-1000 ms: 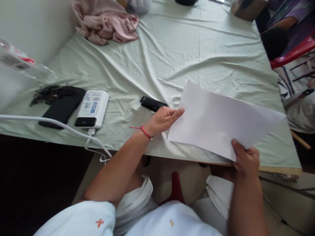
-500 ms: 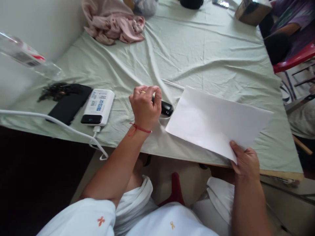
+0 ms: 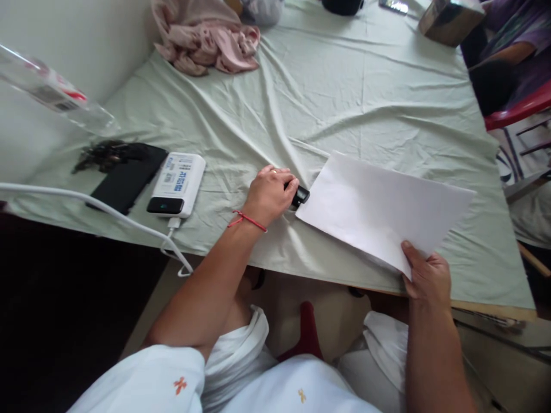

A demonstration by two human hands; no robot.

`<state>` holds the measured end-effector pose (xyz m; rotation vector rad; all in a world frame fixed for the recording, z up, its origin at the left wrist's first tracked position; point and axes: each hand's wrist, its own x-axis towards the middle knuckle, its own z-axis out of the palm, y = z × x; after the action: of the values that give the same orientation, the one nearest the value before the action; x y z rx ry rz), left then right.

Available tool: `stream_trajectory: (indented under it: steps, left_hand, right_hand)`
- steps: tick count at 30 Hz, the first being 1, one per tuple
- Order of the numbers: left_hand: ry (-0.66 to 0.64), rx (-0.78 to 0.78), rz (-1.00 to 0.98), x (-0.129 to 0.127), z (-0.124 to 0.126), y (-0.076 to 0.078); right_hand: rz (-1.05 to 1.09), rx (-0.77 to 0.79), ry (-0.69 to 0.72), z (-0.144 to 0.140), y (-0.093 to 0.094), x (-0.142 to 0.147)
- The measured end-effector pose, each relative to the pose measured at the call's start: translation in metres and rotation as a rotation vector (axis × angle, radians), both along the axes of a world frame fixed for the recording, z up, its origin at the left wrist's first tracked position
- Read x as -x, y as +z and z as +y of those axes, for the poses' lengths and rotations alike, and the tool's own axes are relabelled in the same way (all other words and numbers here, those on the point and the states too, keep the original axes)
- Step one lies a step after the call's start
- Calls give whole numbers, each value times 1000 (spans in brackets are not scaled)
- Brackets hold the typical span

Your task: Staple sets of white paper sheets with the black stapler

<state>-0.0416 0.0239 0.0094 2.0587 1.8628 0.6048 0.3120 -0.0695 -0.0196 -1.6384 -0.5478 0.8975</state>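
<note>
Blue print on the white power bank is showing but staying too blurred to read. The left hand is curling closed over a small black device, mostly hiding it, at nine o'clock of the white paper. The right hand is pinching the paper's near corner, at five o'clock.

Home room, sheet-covered table, crumpled pink clothes, red plastic chair
</note>
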Motion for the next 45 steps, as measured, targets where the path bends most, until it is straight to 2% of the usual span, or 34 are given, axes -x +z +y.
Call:
stream_trajectory:
  steps: [7, 18, 23, 28, 33, 38, 42, 43, 45]
  left_hand:
    - [51, 149, -23, -11, -6, 11]
    - [-118, 291, 37, -3, -7, 26]
    - [-174, 270, 81, -1, -9, 22]
    - [-154, 233, 148, -7, -9, 13]
    - [-134, 245, 110, -7, -9, 14]
    - [63, 169, 42, 6, -3, 16]
    - [234, -82, -69, 1, -7, 23]
    - [239, -149, -147, -4, -11, 26]
    - [163, -200, -384, -18, -21, 32]
  right_hand:
    - [-12, -21, 32, -2, -6, -4]
    - [-2, -33, 3, 2, -10, -5]
    - [-23, -25, -2, 3, -8, -3]
    - [15, -25, -26, 3, -5, 1]
    - [6, -88, -21, -1, -6, 2]
    - [-38, -131, -44, -8, -6, -6]
    - [4, -123, -138, -12, -3, -19]
    - [15, -131, -160, -13, -2, -22]
    - [36, -156, -187, -14, 0, -27]
